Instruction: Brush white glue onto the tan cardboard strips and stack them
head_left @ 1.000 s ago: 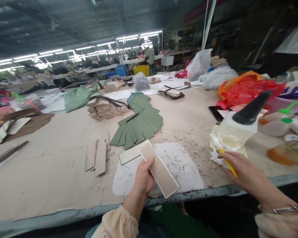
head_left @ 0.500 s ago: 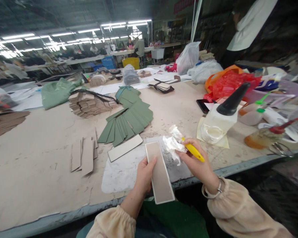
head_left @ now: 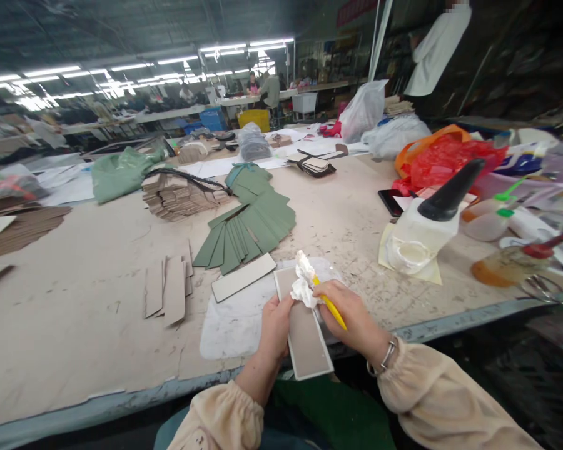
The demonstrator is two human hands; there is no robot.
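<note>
My left hand grips the left edge of a flat beige rectangular panel with a pale border, thumb on top. The panel tilts over the table's front edge. My right hand is closed around a yellow-handled brush and a crumpled white tissue, which lies over the upper part of the panel. The brush's working end is hidden by the tissue. Just beyond, a pale strip rests on a white sheet, beside fanned-out green pieces.
To the right, a white glue bottle with black nozzle stands on yellow paper. Near it are a phone, an amber squeeze bottle and a red bag. Beige strips and a tied bundle lie left. A person stands behind.
My right hand has moved left, bringing the brush and tissue from beside the panel to over its upper part. My left hand keeps its hold. The person behind has shifted left in view.
</note>
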